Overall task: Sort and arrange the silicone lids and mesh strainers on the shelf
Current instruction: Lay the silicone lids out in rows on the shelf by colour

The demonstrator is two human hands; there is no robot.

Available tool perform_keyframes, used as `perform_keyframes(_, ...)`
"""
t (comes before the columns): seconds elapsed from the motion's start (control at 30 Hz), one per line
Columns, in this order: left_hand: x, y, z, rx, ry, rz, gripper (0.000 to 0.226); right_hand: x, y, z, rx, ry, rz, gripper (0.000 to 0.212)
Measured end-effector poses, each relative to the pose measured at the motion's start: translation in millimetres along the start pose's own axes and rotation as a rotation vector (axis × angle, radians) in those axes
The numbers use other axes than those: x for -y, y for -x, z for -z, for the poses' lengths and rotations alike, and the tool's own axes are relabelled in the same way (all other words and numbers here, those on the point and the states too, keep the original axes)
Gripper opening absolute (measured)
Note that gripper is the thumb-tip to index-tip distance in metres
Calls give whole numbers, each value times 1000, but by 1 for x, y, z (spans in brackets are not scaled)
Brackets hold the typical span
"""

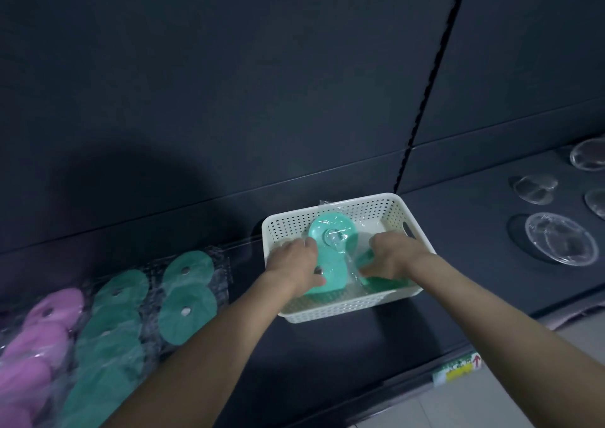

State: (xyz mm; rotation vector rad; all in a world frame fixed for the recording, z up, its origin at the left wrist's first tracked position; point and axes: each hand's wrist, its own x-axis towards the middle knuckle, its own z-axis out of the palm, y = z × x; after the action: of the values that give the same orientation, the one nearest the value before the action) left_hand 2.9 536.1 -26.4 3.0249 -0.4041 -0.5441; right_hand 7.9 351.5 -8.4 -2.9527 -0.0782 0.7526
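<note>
Both your hands are inside the white perforated basket [291, 228], which sits on the dark shelf [458, 264] against its back panel.

Your left hand [294, 264] grips the wrapped mint-green lid pack [330, 231]. The fingers are curled round the pack's lower half and the thumb lies across its front. The pack stands tilted in the basket, with its upper round lid leaning toward the basket's back wall and the clear wrap sticking up past the rim.

Your right hand [393, 254] reaches down into the right half of the basket. Its fingers are bent onto a second green piece [383, 282] lying on the basket floor, touching the pack's wrap. Whether they pinch it or only press on it, you cannot tell from here.

Left of the basket, bagged dark green lids [186, 293] lie flat on the shelf. Another green row [111, 323] lies farther left, and pink lids [42, 329] lie farthest from the basket. Right of the basket, well apart from it, clear round pieces [559, 239] lie spread on the shelf. A price label [458, 368] is fixed to the shelf's front edge, below and right of the basket.
</note>
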Motion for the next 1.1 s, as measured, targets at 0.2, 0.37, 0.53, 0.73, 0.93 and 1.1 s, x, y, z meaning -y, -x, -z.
perform_keyframes(0.2, -4, -12, 2, -20, 78, 77, 69, 7, -1, 4, 169, -25, 47, 35)
perform_keyframes(0.37, 2, -12, 7, -6, 185, 79, 65, 14, 7, -2, 161, 81, 122, 24)
perform_keyframes(0.53, 14, -3, 11, -89, 594, 88, 32, 14, 8, 4, -5, -53, 112, 27)
perform_keyframes(0.73, 24, 18, 13, -218, 1133, 101, 21, 4, 0, 20, -372, -405, 8, 22)
perform_keyframes(0.93, 38, 34, 17, -388, 1191, 201, 14, 18, 12, 34, -520, -1093, -31, 14)
perform_keyframes(1.1, 57, 51, 24, -476, 1160, 197, 15, 40, 26, 37, -252, -1528, 50, 10)
